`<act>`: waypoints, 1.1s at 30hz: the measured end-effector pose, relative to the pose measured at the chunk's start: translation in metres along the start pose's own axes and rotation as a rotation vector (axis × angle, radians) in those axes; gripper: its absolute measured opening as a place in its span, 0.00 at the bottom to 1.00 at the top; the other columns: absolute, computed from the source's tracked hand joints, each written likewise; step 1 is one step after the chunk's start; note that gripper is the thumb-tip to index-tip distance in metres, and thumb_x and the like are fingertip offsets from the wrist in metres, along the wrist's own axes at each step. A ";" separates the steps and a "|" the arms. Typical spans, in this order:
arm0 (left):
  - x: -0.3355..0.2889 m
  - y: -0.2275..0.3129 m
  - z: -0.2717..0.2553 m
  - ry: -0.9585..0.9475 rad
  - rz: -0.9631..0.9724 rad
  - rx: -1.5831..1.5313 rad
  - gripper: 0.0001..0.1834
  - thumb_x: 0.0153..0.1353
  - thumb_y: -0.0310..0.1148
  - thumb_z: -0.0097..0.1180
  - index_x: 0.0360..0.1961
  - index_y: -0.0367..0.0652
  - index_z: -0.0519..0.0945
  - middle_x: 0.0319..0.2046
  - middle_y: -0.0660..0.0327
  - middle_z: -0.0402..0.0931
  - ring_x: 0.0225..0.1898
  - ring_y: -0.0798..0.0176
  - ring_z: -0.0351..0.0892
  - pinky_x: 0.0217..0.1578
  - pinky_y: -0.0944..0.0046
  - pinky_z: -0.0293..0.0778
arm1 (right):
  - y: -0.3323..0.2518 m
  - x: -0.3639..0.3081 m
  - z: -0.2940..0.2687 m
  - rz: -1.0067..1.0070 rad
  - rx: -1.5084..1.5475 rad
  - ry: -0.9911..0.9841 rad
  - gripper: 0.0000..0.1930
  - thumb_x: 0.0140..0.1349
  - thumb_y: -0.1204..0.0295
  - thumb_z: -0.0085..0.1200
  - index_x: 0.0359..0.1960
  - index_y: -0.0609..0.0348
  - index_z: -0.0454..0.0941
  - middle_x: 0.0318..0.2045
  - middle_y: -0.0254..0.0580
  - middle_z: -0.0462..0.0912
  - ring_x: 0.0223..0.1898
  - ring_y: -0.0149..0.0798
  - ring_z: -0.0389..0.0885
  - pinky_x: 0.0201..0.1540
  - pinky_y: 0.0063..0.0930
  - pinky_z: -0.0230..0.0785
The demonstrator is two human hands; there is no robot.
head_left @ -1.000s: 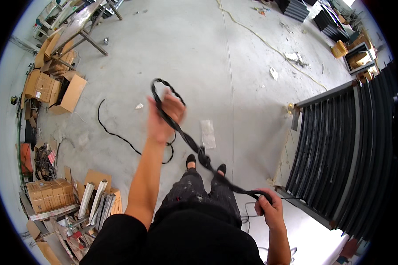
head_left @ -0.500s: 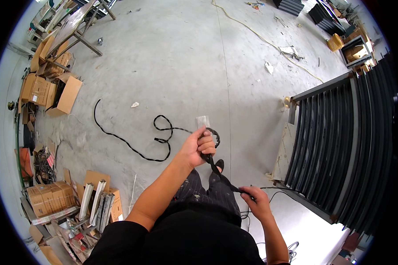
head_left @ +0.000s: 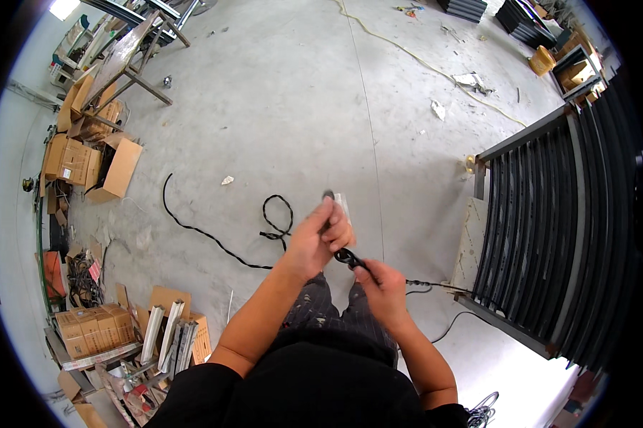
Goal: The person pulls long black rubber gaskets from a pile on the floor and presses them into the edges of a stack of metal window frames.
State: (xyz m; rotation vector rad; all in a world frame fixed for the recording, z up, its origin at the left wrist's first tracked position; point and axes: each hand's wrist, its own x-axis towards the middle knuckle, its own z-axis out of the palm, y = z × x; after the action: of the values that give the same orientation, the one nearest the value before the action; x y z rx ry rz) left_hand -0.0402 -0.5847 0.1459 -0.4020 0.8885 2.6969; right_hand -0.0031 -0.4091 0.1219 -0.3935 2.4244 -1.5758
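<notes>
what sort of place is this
Probably a workshop or small factory floor: a metal rack packed with long dark strips, an open cardboard box, and a worn workbench stand around the bare grey floor.

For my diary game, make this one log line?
left hand: holding black cord | right hand: holding black cord | floor: curving black strand

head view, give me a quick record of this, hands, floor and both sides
left hand: closed around black cord
right hand: gripping black cord, right of the left hand
between hands: black cord bunched in a small loop
floor: cord length in a curve
left side: cardboard boxes
right side: metal rack, dark bars
</notes>
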 end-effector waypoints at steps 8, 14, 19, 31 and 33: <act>-0.009 0.043 -0.002 -0.190 0.157 -0.123 0.21 0.69 0.48 0.30 0.21 0.50 0.60 0.13 0.72 0.50 0.17 0.73 0.52 0.30 0.67 0.59 | 0.036 0.001 -0.042 0.364 0.187 -0.190 0.09 0.58 0.72 0.52 0.36 0.65 0.78 0.29 0.42 0.82 0.31 0.33 0.79 0.37 0.25 0.68; -0.002 0.049 -0.004 -0.226 0.080 -0.319 0.21 0.69 0.47 0.30 0.20 0.50 0.60 0.10 0.74 0.48 0.11 0.75 0.44 0.16 0.71 0.46 | -0.014 0.015 -0.039 0.069 0.048 -0.121 0.15 0.54 0.72 0.56 0.44 0.62 0.75 0.41 0.45 0.79 0.43 0.42 0.77 0.45 0.30 0.67; -0.002 0.055 0.001 -0.273 0.091 -0.358 0.21 0.69 0.46 0.32 0.20 0.50 0.60 0.10 0.74 0.48 0.11 0.75 0.44 0.15 0.72 0.46 | -0.060 0.045 -0.014 -0.236 -0.041 -0.067 0.21 0.54 0.70 0.57 0.49 0.60 0.70 0.42 0.48 0.77 0.43 0.48 0.75 0.44 0.34 0.67; -0.037 0.155 -0.055 -0.215 0.429 -0.336 0.19 0.68 0.41 0.37 0.19 0.48 0.60 0.09 0.72 0.48 0.10 0.74 0.43 0.15 0.71 0.46 | 0.051 -0.009 0.017 -0.148 -0.451 -0.122 0.09 0.55 0.66 0.55 0.28 0.57 0.69 0.21 0.46 0.74 0.25 0.49 0.76 0.25 0.40 0.66; -0.040 0.163 -0.069 -0.201 0.435 -0.367 0.19 0.68 0.40 0.37 0.19 0.48 0.60 0.09 0.72 0.48 0.10 0.74 0.43 0.16 0.71 0.45 | 0.079 -0.023 -0.009 0.042 -0.576 -0.147 0.08 0.55 0.65 0.55 0.31 0.55 0.73 0.22 0.44 0.76 0.25 0.51 0.75 0.26 0.42 0.66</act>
State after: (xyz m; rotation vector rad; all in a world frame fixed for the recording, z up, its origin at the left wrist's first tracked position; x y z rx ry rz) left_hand -0.0470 -0.7598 0.1931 0.0026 0.4613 3.2365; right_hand 0.0076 -0.3626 0.0536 -0.5244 2.7054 -0.7699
